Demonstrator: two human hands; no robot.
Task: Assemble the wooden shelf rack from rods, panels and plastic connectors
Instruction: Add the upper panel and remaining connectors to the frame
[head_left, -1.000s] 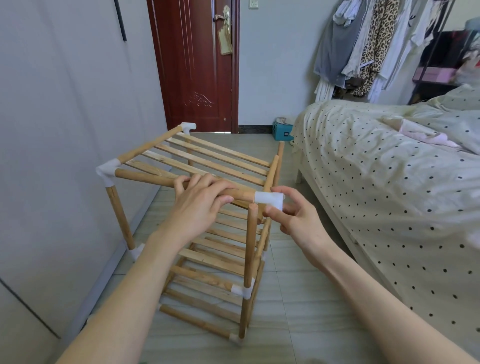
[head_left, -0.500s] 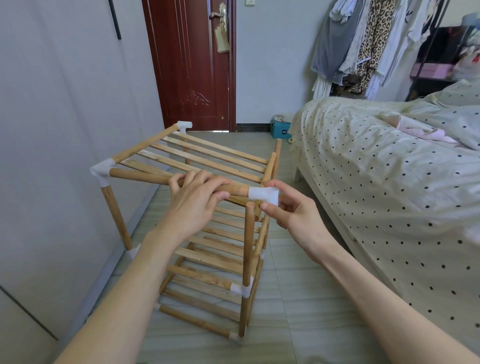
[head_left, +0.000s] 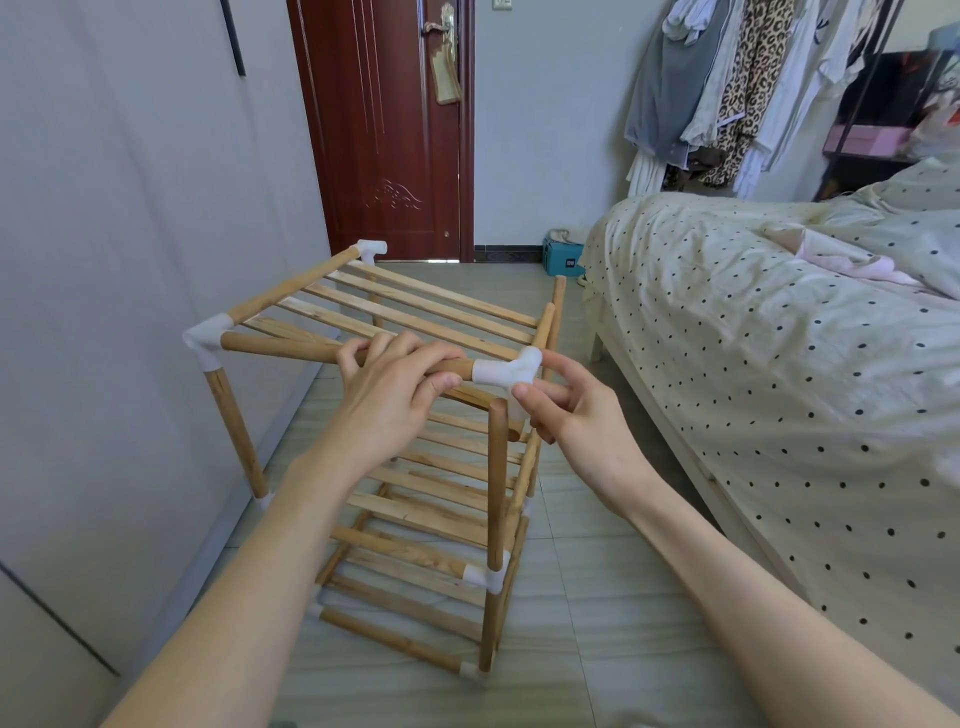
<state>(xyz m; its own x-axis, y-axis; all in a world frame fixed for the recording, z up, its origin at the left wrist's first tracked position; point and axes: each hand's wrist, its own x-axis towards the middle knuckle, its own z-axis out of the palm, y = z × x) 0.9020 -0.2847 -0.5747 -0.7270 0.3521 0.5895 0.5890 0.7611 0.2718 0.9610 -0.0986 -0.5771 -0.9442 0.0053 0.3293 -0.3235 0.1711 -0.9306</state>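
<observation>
**Top corner of the rack waits for its last connector to seat**

The wooden shelf rack (head_left: 415, 467) stands on the tiled floor between a grey wall and a bed (head_left: 779, 364), and most of it looks built: lower slatted tiers sit in place, white connectors join the posts near the floor, and the top slatted panel (head_left: 405, 306) rests in connectors at its left and far corners. What seems left is the near right top corner. There the left hand (head_left: 395, 384) curls its fingers around the front top rod (head_left: 291, 348), while the right hand (head_left: 566, 415) pinches the white corner connector (head_left: 511, 374) fitted on that rod's end. The front right post (head_left: 497, 493) stands upright just below and beside the connector, its rounded top bare and not yet socketed. The far right post also appears to end without a cap. The rods are pale, smooth, round wood; the connectors are white plastic.
</observation>
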